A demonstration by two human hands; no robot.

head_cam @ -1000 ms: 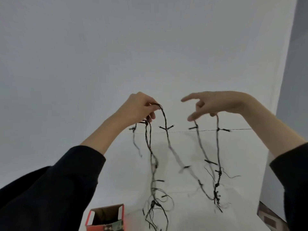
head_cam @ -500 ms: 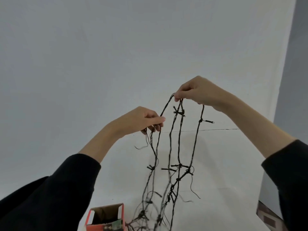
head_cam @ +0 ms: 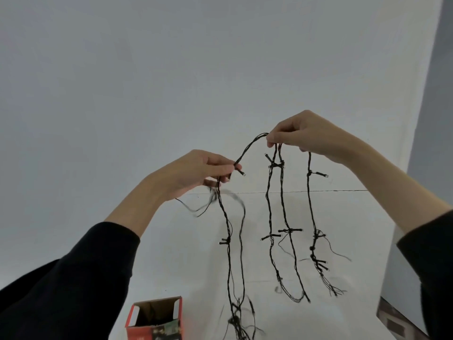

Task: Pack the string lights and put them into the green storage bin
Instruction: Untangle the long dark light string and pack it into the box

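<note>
A dark string of lights [head_cam: 282,204] with small bulbs hangs in several long loops in front of a white wall and white table. My right hand [head_cam: 304,133] is raised at the upper right and pinches the tops of the loops. My left hand [head_cam: 196,170], lower and to the left, pinches the wire where it arches over from the right hand; one strand hangs down from it to a tangled bundle [head_cam: 239,322] at the bottom edge. No green storage bin is in view.
A red cardboard box [head_cam: 157,317] with its top flaps open stands on the white table [head_cam: 343,241] at the bottom, left of the hanging strands. A dark-patterned thing [head_cam: 397,322] shows past the table's right edge.
My hands have moved apart: the left slid down and left along the wire, the right stayed high. The loops under the right hand now hang separated from the left strand.
</note>
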